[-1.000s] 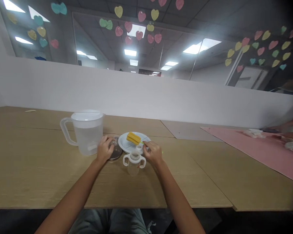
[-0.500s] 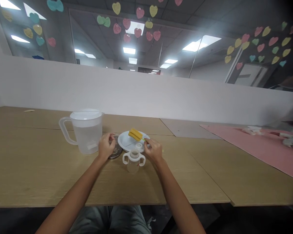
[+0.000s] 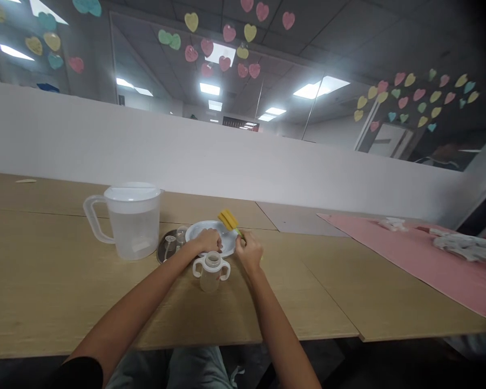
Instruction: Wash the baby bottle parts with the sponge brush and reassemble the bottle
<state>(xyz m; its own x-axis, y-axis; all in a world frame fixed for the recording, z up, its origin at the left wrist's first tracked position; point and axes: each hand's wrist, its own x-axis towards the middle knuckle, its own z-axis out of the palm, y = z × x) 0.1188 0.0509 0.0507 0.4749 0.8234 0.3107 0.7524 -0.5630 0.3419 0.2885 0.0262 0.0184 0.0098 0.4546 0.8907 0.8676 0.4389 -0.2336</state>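
Observation:
My right hand [image 3: 249,253] is closed round the thin green handle of a yellow sponge bottle brush [image 3: 228,220]. Its sponge head is lifted over the far right side of a white plate [image 3: 192,231]. Over that plate, my left hand [image 3: 209,240] reaches down with curled fingers; whatever they grip is hidden beneath them. Closer to me stands an upright baby bottle [image 3: 210,278] with two white side handles and an uncovered mouth. Left of the plate, a round metal dish [image 3: 161,254] holds a clear cap [image 3: 181,234] and small bottle parts, partly covered by my left forearm.
A lidded clear pitcher [image 3: 135,229] containing water stands on the left of the wooden table [image 3: 308,292]. On the right lies a pink cloth [image 3: 397,254] with crumpled white fabric [image 3: 465,246] on it. A low white wall [image 3: 210,167] runs behind the table.
My left hand has moved right, from over the metal dish to the plate, where the small white ring is now out of sight. The brush has been raised and tilted more upright.

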